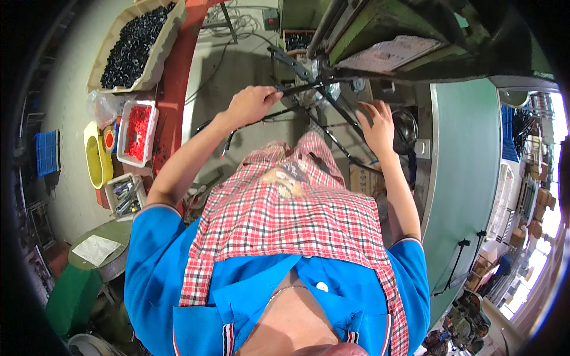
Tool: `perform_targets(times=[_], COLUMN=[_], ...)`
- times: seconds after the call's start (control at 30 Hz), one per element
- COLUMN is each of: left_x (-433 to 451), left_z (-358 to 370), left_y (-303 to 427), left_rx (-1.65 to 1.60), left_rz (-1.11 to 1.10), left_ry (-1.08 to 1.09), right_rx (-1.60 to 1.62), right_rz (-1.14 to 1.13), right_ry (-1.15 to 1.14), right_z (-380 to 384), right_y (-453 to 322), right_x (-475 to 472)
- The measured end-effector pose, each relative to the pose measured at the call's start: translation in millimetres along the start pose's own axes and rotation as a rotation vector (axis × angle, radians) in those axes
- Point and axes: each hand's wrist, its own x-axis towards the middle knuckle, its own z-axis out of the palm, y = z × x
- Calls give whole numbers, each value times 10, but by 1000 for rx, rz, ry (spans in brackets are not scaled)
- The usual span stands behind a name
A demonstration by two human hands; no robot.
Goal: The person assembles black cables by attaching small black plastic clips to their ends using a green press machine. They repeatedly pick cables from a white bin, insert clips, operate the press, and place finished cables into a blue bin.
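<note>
My left hand (254, 106) is closed around the near-left end of a black metal bar (298, 89), which belongs to a folding frame of black tubes. The bar runs right to the machine head (325, 73). Right of the frame, my right hand (377, 127) is raised with its fingers apart. It is close to a slanting black tube (343, 111) and holds nothing that I can see. More black tubes (329, 133) spread below, above my checked apron (289, 213). One tube end on the left carries a small red tip (222, 155).
A red bench (178, 75) on the left bears a bin of small black parts (133, 49), a white tray of red pieces (138, 133), and a yellow container (95, 155). The green machine body (392, 31) overhangs the upper right. A green tabletop (467, 178) stands on the right.
</note>
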Motion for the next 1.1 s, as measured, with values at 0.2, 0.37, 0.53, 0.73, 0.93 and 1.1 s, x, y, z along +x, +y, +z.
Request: perform_targets(times=[0.2,0.37,0.53,0.73,0.93,1.1], left_x=[26,-79,-104,-154,-187,-225], left_z=[-103,-42,-79,-89,-99,-72], left_y=[68,71,84,37,8,-90], left_rx=[-94,-120,-118,-100,-141,-219], left_rz=[-92,-85,-99,-105,-79,10], left_ry=[-154,-93,-85,-85,-69,-1], right_rx=[218,286,254,235,247,171], right_rz=[458,499,440,419,451,457], right_ry=[-279,-335,-320,-325,-386,-364], right_z=[37,-2,-10,-25,-25,-114], right_y=[60,110,82,1,-22,-187], right_x=[-445,-364,-347,-328,-298,-260])
